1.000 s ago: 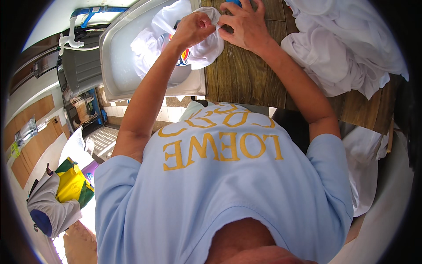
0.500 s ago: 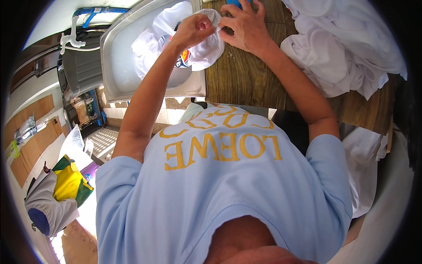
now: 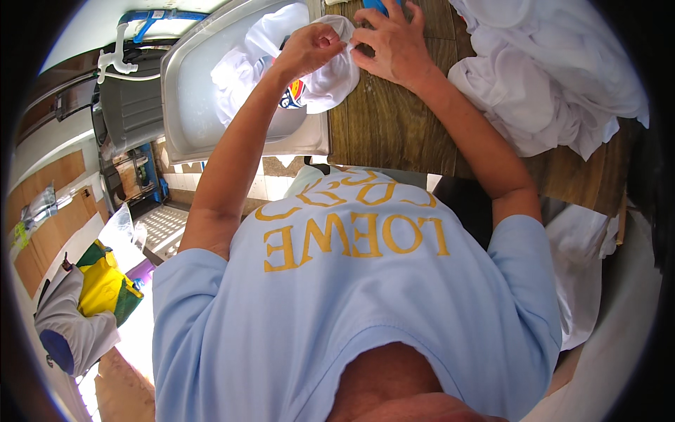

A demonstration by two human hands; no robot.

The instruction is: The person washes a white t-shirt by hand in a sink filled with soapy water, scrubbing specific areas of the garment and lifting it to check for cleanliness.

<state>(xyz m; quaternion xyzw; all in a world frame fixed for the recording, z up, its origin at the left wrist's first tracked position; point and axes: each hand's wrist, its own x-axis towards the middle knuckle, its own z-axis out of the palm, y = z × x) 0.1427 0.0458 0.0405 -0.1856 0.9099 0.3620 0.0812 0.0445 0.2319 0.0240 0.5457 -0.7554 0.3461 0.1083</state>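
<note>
A white cloth garment (image 3: 330, 88) with a colourful printed patch hangs over the near-right rim of a metal sink (image 3: 176, 105), partly bunched inside the basin. My left hand (image 3: 309, 53) is closed over it, thumb and forefinger pinched at its right edge. Just across from it, my right hand (image 3: 395, 49) grips the same edge between thumb and forefinger, its other fingers spread. The bit of cloth between the fingertips is too small to make out. Partly hidden behind my right fingers is a blue object (image 3: 375, 5), its kind unclear.
A big heap of white cloth (image 3: 541, 77) lies on the brown wooden tabletop (image 3: 380, 123) at the right. White tap (image 3: 116, 62) and blue pipe (image 3: 165, 15) are beyond the sink's left. Lower left are a yellow-green bag (image 3: 102, 285) and grey-and-blue fabric (image 3: 74, 316).
Both hands stay nearly in place, still pinching the white garment's edge. The yellow-green bag and grey fabric at lower left have shifted slightly left.
</note>
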